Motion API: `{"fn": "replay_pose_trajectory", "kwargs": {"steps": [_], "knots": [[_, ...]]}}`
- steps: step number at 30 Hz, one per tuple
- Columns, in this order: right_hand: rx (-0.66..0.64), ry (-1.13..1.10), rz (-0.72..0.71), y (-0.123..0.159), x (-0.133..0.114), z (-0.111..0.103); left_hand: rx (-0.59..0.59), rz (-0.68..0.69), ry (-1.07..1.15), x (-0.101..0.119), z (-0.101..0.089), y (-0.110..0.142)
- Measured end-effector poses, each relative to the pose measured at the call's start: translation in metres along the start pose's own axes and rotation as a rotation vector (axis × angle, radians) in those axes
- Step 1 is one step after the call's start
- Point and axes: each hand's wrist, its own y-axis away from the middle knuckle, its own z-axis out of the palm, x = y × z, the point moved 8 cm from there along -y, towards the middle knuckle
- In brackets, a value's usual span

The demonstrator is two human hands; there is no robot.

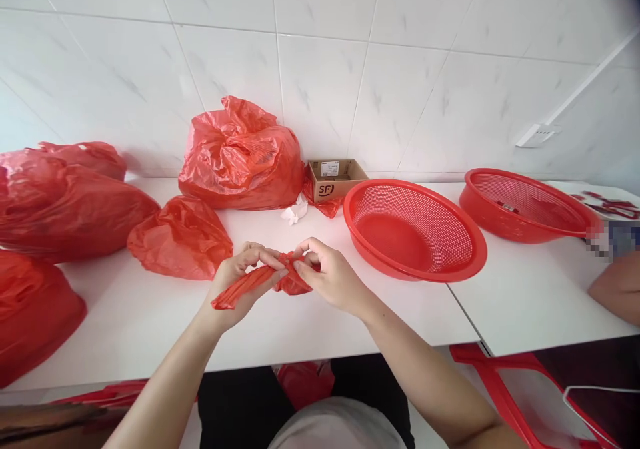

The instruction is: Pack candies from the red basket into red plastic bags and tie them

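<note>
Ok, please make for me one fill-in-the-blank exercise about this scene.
The left hand and right hand hold a small bunched plastic bag coloured ____.
The open brown cardboard box shows the big printed letters ____.
The number of round perforated red plastic baskets is ____.
The smooth tabletop is coloured ____.

Missing words: red; SF; two; white.

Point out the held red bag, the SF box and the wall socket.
Held red bag point(293, 286): head view, bulge between the hands.
SF box point(343, 190): head view, printed front side.
Wall socket point(540, 136): head view, white casing.
</note>
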Motion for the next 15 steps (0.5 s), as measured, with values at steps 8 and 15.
{"fn": "replay_pose_trajectory", "kwargs": {"steps": [8,15], "knots": [[-0.073,-0.18,-0.109,-0.009,0.001,0.005,-0.08,0.08,0.04,0.007,0.012,-0.001],[0.134,-0.024,-0.321,-0.003,-0.013,0.015,0.362,0.238,0.007,0.011,-0.001,0.006]]}}
